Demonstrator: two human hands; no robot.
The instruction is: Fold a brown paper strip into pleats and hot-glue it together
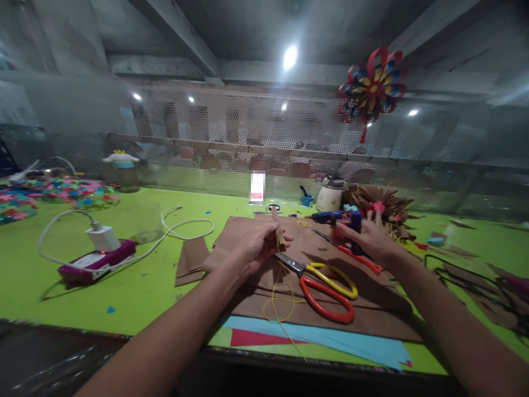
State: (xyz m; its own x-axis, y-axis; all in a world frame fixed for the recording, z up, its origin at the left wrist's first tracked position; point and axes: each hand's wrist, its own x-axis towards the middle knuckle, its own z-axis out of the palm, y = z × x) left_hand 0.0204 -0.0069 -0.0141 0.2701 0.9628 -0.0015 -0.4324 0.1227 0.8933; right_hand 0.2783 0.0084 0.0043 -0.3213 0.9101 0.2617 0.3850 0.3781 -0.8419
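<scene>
My left hand [261, 243] is closed around a narrow folded strip of brown paper [281, 236], held upright over the table. Yellow string [285, 317] hangs from the strip in loose loops. My right hand [367, 237] grips a dark blue glue gun [351, 219], its nozzle aimed left toward the strip. Beneath both hands lie brown paper sheets [256, 292]. Large scissors [326, 300] with one red and one yellow handle rest on them. A second, red-handled pair of scissors [359, 258] lies under my right hand, partly hidden.
A purple power strip [124, 255] with a white charger stands left, its cable curling across the green table [152, 298]. Colourful paper stars [70, 190] are heaped farther left. Behind are a lit phone [257, 186], a jug [330, 194] and bunched brown paper [382, 201]. Blue strips [351, 344] lie in front.
</scene>
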